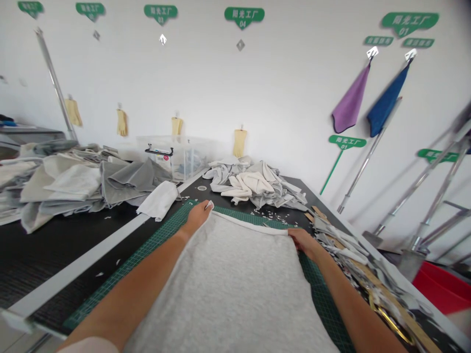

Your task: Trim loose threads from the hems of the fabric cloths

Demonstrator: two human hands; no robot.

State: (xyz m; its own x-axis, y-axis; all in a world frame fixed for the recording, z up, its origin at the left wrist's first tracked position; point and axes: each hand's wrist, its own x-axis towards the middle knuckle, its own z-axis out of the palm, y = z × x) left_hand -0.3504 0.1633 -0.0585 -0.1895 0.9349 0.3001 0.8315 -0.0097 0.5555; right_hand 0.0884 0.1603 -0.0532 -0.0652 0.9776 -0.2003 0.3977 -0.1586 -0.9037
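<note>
A light grey piece of fabric (235,284) is stretched between my two hands over the green cutting mat (136,250). Its far edge is a white band running from hand to hand. My left hand (200,214) pinches the far left corner, with a bit of white cloth poking up past the fingers. At the far right corner my right hand (303,242) is closed on the same edge, its fingertips partly hidden. The near part of the fabric drops out of view at the bottom.
Piles of grey and white cloth lie at left (73,181) and at the back (257,181). Behind stands a clear plastic box (184,157). Fabric strips, wooden rulers and gold-handled scissors (393,326) line the right edge. A red bin (441,289) sits beyond.
</note>
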